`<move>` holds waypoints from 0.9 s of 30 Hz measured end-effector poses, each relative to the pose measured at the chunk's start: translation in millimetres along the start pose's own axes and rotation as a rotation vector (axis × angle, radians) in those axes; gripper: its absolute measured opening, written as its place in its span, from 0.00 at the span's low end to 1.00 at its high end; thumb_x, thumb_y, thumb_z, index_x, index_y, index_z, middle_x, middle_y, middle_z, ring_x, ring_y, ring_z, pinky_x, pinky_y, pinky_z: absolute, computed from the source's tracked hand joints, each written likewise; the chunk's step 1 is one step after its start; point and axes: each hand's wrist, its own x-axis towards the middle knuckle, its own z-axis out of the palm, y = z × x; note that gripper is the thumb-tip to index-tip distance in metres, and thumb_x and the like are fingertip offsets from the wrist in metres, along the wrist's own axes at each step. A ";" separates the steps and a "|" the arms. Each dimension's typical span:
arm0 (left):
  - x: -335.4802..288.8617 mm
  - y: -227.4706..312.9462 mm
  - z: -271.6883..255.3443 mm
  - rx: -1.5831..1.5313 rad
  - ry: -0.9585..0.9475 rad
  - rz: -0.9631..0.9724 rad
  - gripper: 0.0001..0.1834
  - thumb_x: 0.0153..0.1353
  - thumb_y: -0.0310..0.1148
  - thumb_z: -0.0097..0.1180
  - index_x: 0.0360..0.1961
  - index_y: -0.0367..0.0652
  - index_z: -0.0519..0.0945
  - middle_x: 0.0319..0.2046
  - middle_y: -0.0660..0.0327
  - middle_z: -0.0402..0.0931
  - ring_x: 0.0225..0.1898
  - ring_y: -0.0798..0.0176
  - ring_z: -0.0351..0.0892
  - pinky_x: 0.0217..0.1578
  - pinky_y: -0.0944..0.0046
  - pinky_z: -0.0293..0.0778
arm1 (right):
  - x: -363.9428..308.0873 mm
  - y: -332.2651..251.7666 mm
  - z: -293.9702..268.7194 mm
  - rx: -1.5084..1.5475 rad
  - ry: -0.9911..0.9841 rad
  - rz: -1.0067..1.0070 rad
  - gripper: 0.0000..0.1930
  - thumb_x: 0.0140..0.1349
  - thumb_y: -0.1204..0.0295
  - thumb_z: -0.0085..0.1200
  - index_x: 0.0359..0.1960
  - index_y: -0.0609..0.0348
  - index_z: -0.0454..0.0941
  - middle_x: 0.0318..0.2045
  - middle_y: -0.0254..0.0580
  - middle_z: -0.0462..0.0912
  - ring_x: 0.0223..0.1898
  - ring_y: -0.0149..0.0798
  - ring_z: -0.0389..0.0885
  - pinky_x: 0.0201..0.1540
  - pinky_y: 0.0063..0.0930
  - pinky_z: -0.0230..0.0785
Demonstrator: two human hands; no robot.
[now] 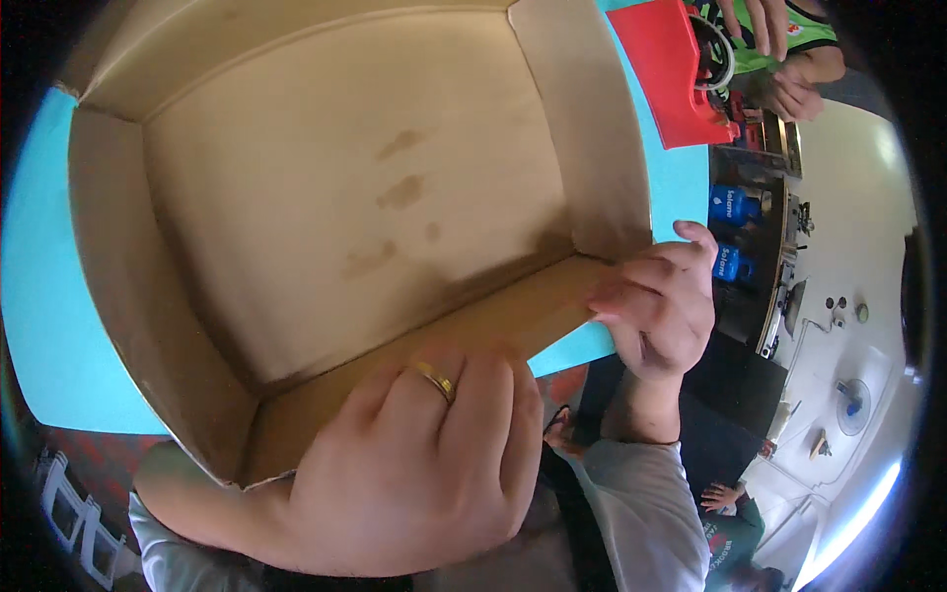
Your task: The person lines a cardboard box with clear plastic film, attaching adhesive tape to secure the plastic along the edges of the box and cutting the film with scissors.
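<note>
A shallow brown cardboard box (602,118) without a lid lies tilted before me, its inside facing up and several dark stains on its bottom. My left hand (424,454), with a gold ring on one finger, is curled over the middle of the near wall. Its fingertips are hidden or blurred against the cardboard. At the near right corner, my right hand (661,301) pinches the wall with thumb and bent fingers. Both hands are closed on this one box.
Under the box is a turquoise tabletop (35,306). A red holder (666,74) stands at the far right, beside another person's hands (784,69). Blue gas cylinders (735,204) stand on the right, white chairs (74,513) at lower left. Another person (735,528) shows at lower right.
</note>
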 end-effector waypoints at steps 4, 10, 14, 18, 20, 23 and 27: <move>-8.3 -4.5 5.8 0.170 0.001 0.059 0.15 0.43 0.30 0.61 0.36 0.40 0.84 0.30 0.60 0.76 0.28 0.61 0.77 0.24 0.67 0.71 | -2.3 5.2 -2.3 -0.009 0.018 0.099 0.10 0.37 0.56 0.68 0.24 0.38 0.86 0.29 0.25 0.79 0.35 0.34 0.74 0.55 0.44 0.62; 0.5 -1.3 5.5 0.212 0.083 0.010 0.14 0.42 0.31 0.62 0.33 0.41 0.83 0.27 0.63 0.74 0.27 0.62 0.77 0.27 0.65 0.71 | -7.9 23.1 4.3 0.163 0.112 0.191 0.13 0.34 0.50 0.68 0.22 0.36 0.88 0.35 0.30 0.74 0.42 0.40 0.71 0.55 0.44 0.63; 8.6 1.1 8.6 0.224 0.123 -0.010 0.12 0.42 0.32 0.62 0.32 0.42 0.83 0.26 0.64 0.73 0.26 0.62 0.77 0.28 0.64 0.70 | -16.0 35.1 11.5 0.312 0.194 0.215 0.15 0.35 0.49 0.68 0.23 0.38 0.89 0.38 0.34 0.74 0.46 0.43 0.70 0.54 0.43 0.63; 11.6 3.1 9.7 0.226 0.165 -0.024 0.11 0.41 0.32 0.63 0.30 0.44 0.83 0.24 0.66 0.72 0.25 0.63 0.77 0.30 0.62 0.70 | -23.6 39.2 14.5 0.384 0.210 0.226 0.15 0.36 0.49 0.68 0.24 0.40 0.89 0.39 0.35 0.73 0.47 0.44 0.69 0.53 0.43 0.64; 11.7 3.8 10.3 0.228 0.188 -0.029 0.11 0.41 0.32 0.63 0.29 0.44 0.83 0.23 0.66 0.71 0.25 0.63 0.76 0.30 0.61 0.70 | -24.4 38.5 16.4 0.420 0.240 0.225 0.14 0.39 0.50 0.69 0.24 0.40 0.89 0.40 0.37 0.72 0.48 0.44 0.69 0.52 0.41 0.65; 11.5 3.5 11.4 0.222 0.220 -0.026 0.10 0.41 0.33 0.63 0.28 0.45 0.83 0.22 0.68 0.70 0.24 0.64 0.76 0.32 0.60 0.69 | -24.8 34.3 18.1 0.421 0.265 0.236 0.14 0.39 0.50 0.69 0.24 0.41 0.88 0.41 0.37 0.70 0.48 0.44 0.69 0.52 0.40 0.66; 9.7 4.7 11.4 0.222 0.287 -0.017 0.09 0.40 0.33 0.64 0.26 0.46 0.83 0.20 0.69 0.69 0.23 0.65 0.76 0.33 0.59 0.69 | -25.3 33.7 18.7 0.423 0.282 0.227 0.14 0.39 0.51 0.70 0.24 0.42 0.88 0.42 0.37 0.70 0.48 0.43 0.70 0.52 0.39 0.66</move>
